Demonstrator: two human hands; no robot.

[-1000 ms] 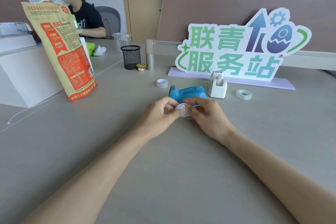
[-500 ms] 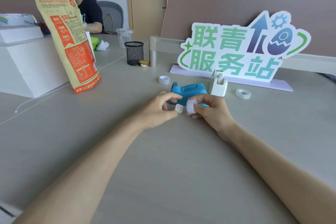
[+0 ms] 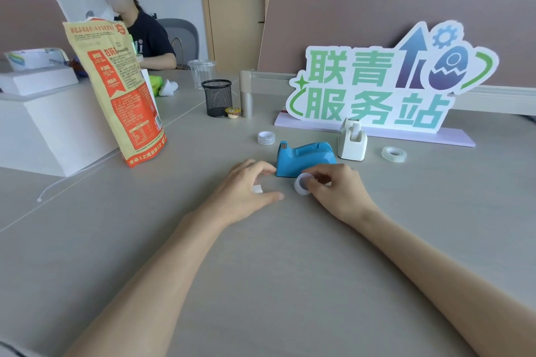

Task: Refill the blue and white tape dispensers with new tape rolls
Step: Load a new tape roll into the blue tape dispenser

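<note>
Between your hands & the blue dispenser there's barely any room, so watch that. Your right hand pinches a small white tape ring upright btwn thumb & fingertips, hole facing you; looks like a spent core or a thin roll, can't tell which. Your left hand is half-curled, fingers apart, w/ a small white piece under the palm, prob. the hub pin; whether you're gripping it or it lies on the desk, I can't tell.

Just beyond your knuckles sits the blue dispenser, cutter end toward your left. Just right of it & a bit further stands the white dispenser. Fresh rolls lie apart: a clear roll well beyond your right hand, a printed roll beyond your left.

Risks, as I judge: the ring on edge can roll off if your pinch slackens. The white piece is small & pale on a pale desk, easy to lose or sweep away w/ your wrist. Reaching for either roll, your forearm may nudge the dispensers. Don't reload the empty core by mistake.
</note>
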